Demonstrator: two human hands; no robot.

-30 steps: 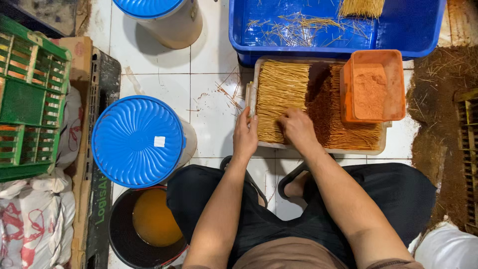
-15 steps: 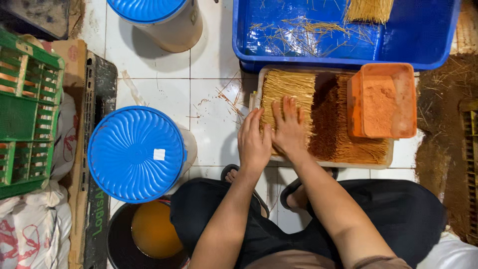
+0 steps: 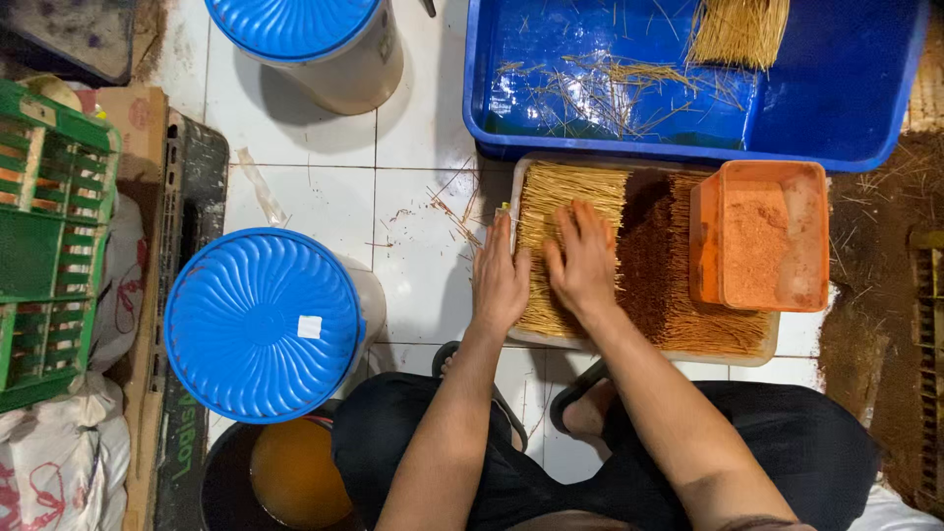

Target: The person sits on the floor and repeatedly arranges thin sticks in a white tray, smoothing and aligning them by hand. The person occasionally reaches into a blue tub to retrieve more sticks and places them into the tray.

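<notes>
Fingers of both hands, left (image 3: 500, 280) and right (image 3: 582, 261), lay spread flat on pale sticks (image 3: 575, 197); pressing sideways risked pushing sticks over the tray (image 3: 629, 346) rim.

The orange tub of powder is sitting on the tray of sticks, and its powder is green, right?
Not quite. The orange tub does sit on the tray of sticks, but the head view shows its powder is orange-brown, not green.

White tiled floor (image 3: 324, 197) with dark grout lines, scattered stick bits near its middle. Brown powder (image 3: 870, 285) covers its right edge; a green crate (image 3: 49, 246) and sacks (image 3: 59, 462) crowd the left edge.
</notes>
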